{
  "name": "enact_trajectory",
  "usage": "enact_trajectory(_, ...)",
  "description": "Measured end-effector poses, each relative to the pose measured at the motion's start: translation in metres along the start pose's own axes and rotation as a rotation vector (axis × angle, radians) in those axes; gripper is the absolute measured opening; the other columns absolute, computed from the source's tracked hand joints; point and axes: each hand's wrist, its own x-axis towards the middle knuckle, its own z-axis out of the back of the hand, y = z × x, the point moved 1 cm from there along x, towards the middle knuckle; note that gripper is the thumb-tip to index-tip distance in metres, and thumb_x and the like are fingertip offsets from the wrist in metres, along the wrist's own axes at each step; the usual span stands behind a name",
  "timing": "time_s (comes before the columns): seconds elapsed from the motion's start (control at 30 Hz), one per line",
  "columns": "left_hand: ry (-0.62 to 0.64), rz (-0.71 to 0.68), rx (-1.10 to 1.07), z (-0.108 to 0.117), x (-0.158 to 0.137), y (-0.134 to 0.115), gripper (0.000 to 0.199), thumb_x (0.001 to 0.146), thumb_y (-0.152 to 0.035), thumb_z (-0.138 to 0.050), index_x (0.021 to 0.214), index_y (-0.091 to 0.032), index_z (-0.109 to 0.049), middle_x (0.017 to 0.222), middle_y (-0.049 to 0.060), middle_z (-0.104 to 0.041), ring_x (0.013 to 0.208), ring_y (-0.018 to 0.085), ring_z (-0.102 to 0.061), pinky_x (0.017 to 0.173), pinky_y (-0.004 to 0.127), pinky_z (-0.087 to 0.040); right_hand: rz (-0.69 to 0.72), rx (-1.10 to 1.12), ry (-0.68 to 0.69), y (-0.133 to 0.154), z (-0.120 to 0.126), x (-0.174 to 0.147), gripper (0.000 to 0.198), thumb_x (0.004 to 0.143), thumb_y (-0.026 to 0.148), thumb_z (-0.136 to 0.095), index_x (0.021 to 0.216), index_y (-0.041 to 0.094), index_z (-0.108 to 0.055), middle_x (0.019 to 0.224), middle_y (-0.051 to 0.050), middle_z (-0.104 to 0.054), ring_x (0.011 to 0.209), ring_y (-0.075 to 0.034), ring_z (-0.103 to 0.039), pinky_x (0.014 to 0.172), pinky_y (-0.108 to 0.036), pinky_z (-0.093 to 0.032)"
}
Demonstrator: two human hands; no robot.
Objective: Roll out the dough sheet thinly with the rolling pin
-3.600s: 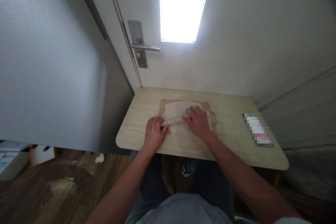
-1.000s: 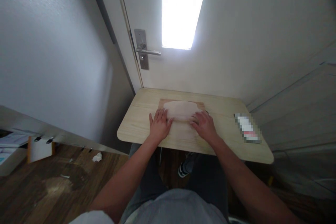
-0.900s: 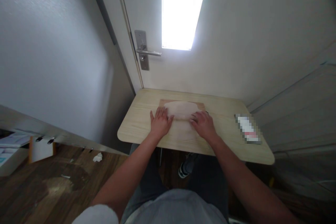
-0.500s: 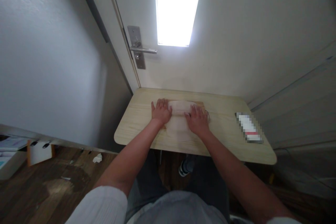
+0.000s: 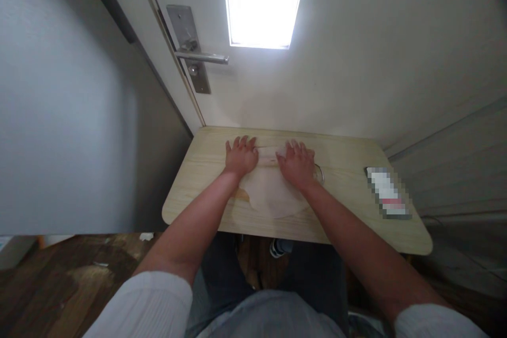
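A thin, pale pinkish sheet [image 5: 273, 190], maybe cloth or paper, lies on a light wooden table [image 5: 198, 195] in front of me. My left hand [image 5: 241, 157] rests on the sheet's far left part, fingers spread and pointing away. On its far right part lies my right hand [image 5: 296, 163], its fingers also stretched out and slightly blurred. Between the hands, the far edge looks folded or rolled. An orange-tan piece [image 5: 240, 195] shows at the sheet's left side. Beside my right wrist a thin metal ring or loop [image 5: 319, 173] sticks out, mostly hidden.
A pixelated phone-like object [image 5: 387, 193] lies on the table's right side. Behind the table stands a white door with a metal handle [image 5: 204, 57] and a bright window [image 5: 265, 2]. A grey panel [image 5: 67, 132] rises at the left. My legs are under the table.
The view has shifted, so the handle sits larger and higher. Both hands stay at the far part of the sheet; more of the sheet and the orange-tan piece shows toward me.
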Motion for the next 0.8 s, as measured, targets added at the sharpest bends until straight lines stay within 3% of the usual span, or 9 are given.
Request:
enact_trajectory(0.4, 0.008, -0.011, -0.031, -0.002, 0.028, 0.007, 0.055, 0.099, -0.049, -0.026, 0.149, -0.029, -0.04, 0.156, 0.009, -0.041, 0.143, 0.033, -0.034, 0.114, 0.068, -0.025, -0.003, 0.001, 0.015, 0.002, -0.005, 0.032, 0.058, 0.101, 0.045, -0.033, 0.146, 0.012, -0.047, 0.151, -0.015, -0.046, 0.14, -0.037, -0.036, 0.114, -0.059, -0.02)
enact_trajectory(0.8, -0.033, -0.004, -0.026, 0.004, -0.006, -0.003, 0.054, 0.1, -0.051, -0.023, 0.145, -0.03, -0.046, 0.155, 0.007, -0.044, 0.143, 0.032, -0.035, 0.115, 0.064, -0.025, 0.021, 0.007, -0.031, 0.0, -0.003, -0.005, 0.058, 0.102, 0.046, -0.031, 0.144, 0.011, -0.048, 0.152, -0.015, -0.045, 0.142, -0.037, -0.033, 0.114, -0.057, -0.019)
